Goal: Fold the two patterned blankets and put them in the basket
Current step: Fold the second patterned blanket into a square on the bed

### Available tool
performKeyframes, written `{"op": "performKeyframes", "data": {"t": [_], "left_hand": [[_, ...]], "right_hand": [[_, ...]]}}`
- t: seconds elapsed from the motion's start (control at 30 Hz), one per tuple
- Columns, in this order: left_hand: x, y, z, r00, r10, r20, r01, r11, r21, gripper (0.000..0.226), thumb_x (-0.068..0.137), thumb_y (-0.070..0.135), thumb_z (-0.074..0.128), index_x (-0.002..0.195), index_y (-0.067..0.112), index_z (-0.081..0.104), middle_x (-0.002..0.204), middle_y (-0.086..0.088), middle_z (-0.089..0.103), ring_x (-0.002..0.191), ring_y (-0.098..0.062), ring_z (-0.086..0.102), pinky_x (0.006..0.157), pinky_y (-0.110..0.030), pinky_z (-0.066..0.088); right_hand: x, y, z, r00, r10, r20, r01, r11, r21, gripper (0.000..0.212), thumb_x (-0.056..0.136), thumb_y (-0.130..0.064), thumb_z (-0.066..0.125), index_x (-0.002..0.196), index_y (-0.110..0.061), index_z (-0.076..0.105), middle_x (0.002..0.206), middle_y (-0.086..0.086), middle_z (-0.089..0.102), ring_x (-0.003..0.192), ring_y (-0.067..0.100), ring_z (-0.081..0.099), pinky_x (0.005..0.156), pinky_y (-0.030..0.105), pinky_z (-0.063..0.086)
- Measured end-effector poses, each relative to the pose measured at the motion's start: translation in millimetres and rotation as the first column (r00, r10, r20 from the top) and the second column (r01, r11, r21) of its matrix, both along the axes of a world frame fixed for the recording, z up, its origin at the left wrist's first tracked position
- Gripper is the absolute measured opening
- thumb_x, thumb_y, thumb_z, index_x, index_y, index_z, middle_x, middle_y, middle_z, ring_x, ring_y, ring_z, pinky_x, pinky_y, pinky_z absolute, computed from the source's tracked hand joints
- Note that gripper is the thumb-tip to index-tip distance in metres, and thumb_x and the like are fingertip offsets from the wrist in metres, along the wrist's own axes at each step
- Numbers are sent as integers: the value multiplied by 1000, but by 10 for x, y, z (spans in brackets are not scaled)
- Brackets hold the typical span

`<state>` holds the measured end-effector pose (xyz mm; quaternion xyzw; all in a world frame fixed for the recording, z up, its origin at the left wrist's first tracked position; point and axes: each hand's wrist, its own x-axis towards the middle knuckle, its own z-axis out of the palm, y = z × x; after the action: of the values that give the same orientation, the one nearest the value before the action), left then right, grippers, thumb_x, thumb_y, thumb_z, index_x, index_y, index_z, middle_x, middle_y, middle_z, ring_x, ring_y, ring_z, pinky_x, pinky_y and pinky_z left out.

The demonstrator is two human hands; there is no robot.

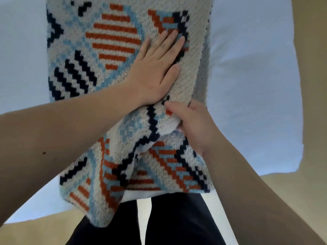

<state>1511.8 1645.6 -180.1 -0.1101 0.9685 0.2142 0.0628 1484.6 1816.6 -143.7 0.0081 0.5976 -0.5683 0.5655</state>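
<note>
Blanket [116,55], knitted with orange, navy and pale blue pattern, lies partly folded on the white bed [251,82], near end hanging off the edge toward my legs. My left hand [155,71] lies flat on it, fingers straight, pinning the folded part so it does not slide. My right hand [192,124] grips a bunched fold of the near end, fingers curled round it, probably to bring it over. Second blanket and basket not in view.

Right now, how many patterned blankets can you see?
1: the patterned blanket lies on the white bed, under both hands. A second may be out of view.
</note>
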Motion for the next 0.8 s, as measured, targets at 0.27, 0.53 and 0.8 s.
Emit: {"op": "performKeyframes", "data": {"t": [0.27, 0.53, 0.8], "left_hand": [[256, 340, 160, 999, -4, -54, 12, 989, 149, 60, 105, 39, 18, 158, 13, 22, 166, -7, 19, 154, -23, 9, 124, -50, -1], [426, 675, 260, 973, -172, -154, 205, 950, 235, 64, 104, 43, 18, 154, 6, 33, 162, -13, 29, 153, -26, 18, 121, -59, 9], [342, 837, 198, 968, -216, -127, 232, 963, 137, 62, 104, 43, 19, 153, 9, 36, 161, -12, 32, 152, -26, 21, 121, -58, 12]], "right_hand": [[277, 183, 92, 963, -201, -181, 218, 973, 78, 8, 86, -11, 74, 93, -15, 75, 92, 7, 77, 88, 27, 74, 81, 54, 59], [151, 429, 217, 960, -197, -196, 218, 972, 89, 11, 91, -18, 70, 97, -9, 74, 87, 8, 76, 85, 27, 74, 79, 49, 60], [557, 759, 344, 982, -176, -70, 184, 975, 124, 37, 95, -13, 62, 125, -36, 63, 104, 5, 74, 84, 19, 73, 70, 37, 60]]}}
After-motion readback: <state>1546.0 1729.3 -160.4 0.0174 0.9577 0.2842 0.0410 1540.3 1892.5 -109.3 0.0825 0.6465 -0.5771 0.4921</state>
